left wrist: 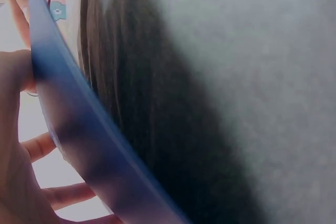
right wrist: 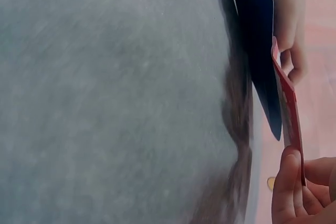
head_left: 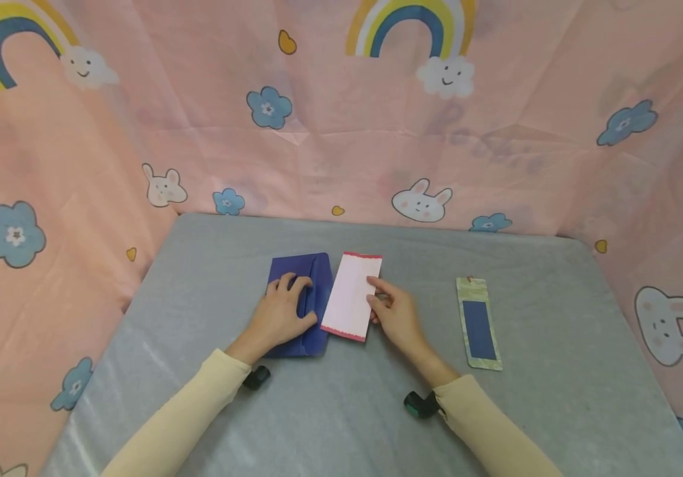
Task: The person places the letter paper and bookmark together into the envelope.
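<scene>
On the grey table lies a dark blue envelope [head_left: 318, 338], its flap [head_left: 322, 278] on the right side. My left hand [head_left: 277, 315] is spread over it, fingers bent and thumb near the flap fold, holding it. The left wrist view shows the envelope [left wrist: 89, 114] edge-on under those fingertips. Between thumb and fingers my right hand [head_left: 397, 315] pinches the right edge of a pale pink card [head_left: 350, 295] with red ends. Its lower left corner overlaps the flap. The card [right wrist: 293, 114] looks thin and tilted in the right wrist view, beside the raised flap [right wrist: 257, 30].
To the right lies a pale green tag-shaped piece [head_left: 495, 364] with a blue rectangle on it. Pink printed curtains [head_left: 329, 159] surround the back and sides of the grey table [head_left: 397, 430]. Small black cameras [head_left: 419, 404] sit at both wrists.
</scene>
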`<action>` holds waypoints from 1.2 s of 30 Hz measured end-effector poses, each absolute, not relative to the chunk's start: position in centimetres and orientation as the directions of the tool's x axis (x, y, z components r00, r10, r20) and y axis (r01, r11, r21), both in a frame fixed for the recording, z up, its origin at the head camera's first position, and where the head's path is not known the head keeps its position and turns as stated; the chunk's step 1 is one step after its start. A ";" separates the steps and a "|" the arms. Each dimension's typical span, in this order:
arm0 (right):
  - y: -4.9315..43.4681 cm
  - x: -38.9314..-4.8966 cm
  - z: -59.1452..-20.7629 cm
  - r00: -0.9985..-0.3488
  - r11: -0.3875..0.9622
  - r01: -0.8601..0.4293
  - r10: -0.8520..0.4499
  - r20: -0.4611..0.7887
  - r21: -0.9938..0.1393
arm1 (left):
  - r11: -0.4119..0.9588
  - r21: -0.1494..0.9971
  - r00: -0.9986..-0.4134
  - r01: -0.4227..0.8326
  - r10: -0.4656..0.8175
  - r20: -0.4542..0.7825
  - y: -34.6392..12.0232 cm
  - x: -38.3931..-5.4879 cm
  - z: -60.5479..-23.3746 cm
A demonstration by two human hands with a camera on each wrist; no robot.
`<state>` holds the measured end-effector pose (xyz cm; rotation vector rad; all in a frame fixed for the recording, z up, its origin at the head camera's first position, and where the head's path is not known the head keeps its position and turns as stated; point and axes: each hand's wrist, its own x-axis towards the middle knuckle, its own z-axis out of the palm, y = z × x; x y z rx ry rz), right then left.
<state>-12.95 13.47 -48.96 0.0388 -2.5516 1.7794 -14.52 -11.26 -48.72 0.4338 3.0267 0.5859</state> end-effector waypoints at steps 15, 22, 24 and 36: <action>11.1 -12.7 -48.8 -0.982 0.586 -0.190 -0.128 0.142 -0.788 | 0.893 0.366 -0.957 0.262 0.289 -0.018 -11.4 -14.5 -48.6; 10.2 -12.8 -48.6 -0.968 0.664 -0.240 -0.216 0.125 -0.708 | 0.893 0.357 -0.955 0.274 0.298 -0.013 -11.4 -14.4 -48.6; 9.9 -12.9 -48.5 -0.969 0.683 -0.236 -0.223 0.109 -0.691 | 0.893 0.356 -0.954 0.277 0.300 -0.011 -11.4 -14.4 -48.6; 7.8 -14.2 -48.4 -0.962 0.694 -0.270 -0.163 0.219 -0.667 | 0.893 0.341 -0.951 0.292 0.310 0.003 -11.3 -14.3 -48.7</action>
